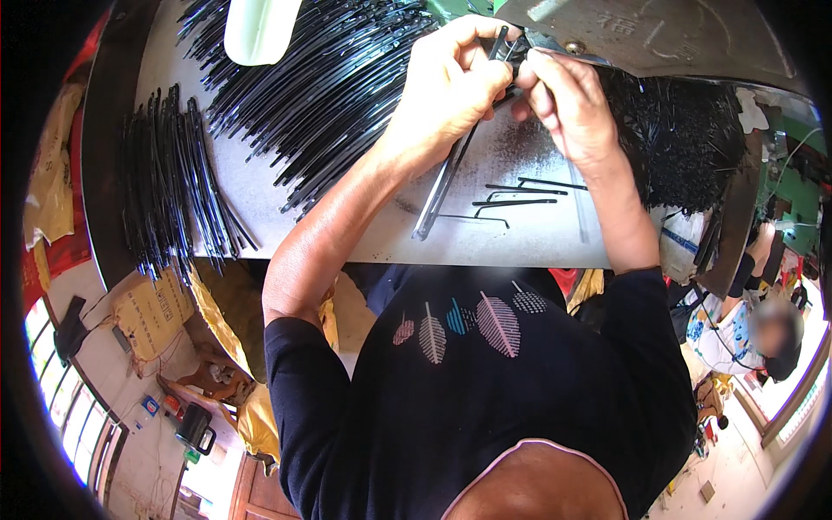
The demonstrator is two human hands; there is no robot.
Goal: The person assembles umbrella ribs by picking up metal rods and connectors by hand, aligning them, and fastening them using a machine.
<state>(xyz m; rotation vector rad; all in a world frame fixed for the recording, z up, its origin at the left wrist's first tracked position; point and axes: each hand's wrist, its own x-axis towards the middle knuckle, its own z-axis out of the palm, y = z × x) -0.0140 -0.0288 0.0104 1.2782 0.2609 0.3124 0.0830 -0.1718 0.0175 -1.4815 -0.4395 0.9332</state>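
Note:
My left hand is closed around a few long, thin black rods, which slant down toward the near table edge. Right beside it, my right hand has thumb and fingers pinched together at the rods' upper ends; whatever lies between those fingertips is too small to make out. Both hands are under the edge of a grey metal machine cover. Below them, several short black rods with thin bent arms lie loose on the pale metal tabletop.
A large heap of glossy black rods covers the table's left and middle, with a smaller bundle at the left edge. A pale green trough stands over the heap. Dark small pieces pile up at right. Another person is far right.

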